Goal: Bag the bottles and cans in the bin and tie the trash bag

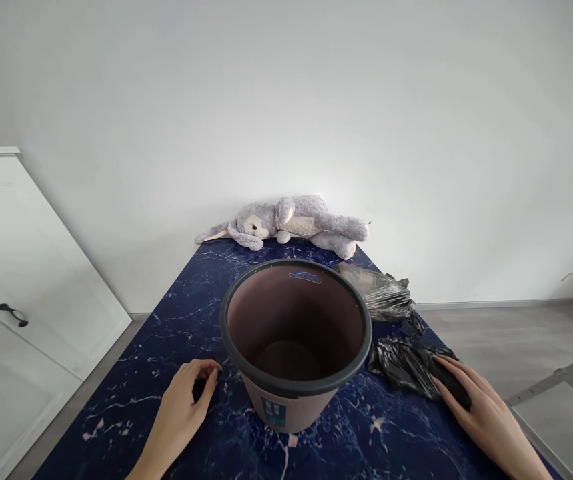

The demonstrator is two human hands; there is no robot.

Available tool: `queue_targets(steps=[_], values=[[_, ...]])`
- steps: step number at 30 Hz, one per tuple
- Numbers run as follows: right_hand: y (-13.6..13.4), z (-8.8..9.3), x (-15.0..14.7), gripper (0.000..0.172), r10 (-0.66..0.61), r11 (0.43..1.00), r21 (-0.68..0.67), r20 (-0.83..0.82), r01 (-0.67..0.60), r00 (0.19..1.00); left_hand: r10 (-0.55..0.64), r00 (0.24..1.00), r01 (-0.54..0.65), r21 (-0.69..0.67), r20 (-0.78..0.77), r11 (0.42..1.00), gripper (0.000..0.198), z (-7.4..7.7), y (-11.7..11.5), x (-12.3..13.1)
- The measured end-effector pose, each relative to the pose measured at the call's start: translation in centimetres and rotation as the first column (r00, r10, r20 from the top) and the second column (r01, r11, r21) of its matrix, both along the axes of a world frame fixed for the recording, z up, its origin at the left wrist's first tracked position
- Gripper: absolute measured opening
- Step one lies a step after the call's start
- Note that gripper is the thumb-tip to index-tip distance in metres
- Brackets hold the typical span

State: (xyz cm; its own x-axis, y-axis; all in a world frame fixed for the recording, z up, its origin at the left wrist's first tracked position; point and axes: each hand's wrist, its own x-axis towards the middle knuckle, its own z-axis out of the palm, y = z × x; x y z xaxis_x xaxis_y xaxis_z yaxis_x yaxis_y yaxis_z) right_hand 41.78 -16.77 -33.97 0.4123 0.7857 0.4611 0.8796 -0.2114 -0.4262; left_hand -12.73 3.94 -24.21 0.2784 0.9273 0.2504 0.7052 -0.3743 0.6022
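Note:
A brown plastic bin [296,408] with a dark grey rim stands empty in the middle of a dark blue marbled table [176,320]. My left hand [186,400] rests on the table just left of the bin, fingers curled, holding nothing I can see. My right hand [481,407] lies on a crumpled black plastic bag [406,363] to the right of the bin, fingers pressed over its near edge. A second bundle of dark bag material [381,293] lies behind it, beside the bin's far right rim.
A grey plush rabbit [291,223] lies along the table's far edge against the white wall. A white cabinet [16,293] with a black handle stands to the left. Grey floor runs on the right, with a metal frame [556,387] near the table's corner.

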Motion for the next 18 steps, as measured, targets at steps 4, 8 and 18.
queue_targets(steps=[4, 8, 18], values=[[-1.7, -0.2, -2.8, 0.054, 0.011, 1.000, 0.022, 0.008, -0.011, 1.000, -0.004, 1.000, 0.004, 0.009, -0.005, 1.000, 0.046, 0.0, 0.1, 0.0], [-2.2, 1.0, -5.4, 0.055, 0.036, 0.999, 0.014, -0.030, -0.035, 0.999, -0.002, 1.000, 0.002, 0.008, -0.001, 1.000, 0.046, 0.0, 0.0, 0.0], [-3.2, 6.8, -10.4, 0.030, 0.087, 0.981, 0.172, 0.034, -0.092, 0.996, -0.058, 0.998, 0.057, 0.043, 0.020, 0.997, 0.043, 0.3, -2.6, 0.2]])
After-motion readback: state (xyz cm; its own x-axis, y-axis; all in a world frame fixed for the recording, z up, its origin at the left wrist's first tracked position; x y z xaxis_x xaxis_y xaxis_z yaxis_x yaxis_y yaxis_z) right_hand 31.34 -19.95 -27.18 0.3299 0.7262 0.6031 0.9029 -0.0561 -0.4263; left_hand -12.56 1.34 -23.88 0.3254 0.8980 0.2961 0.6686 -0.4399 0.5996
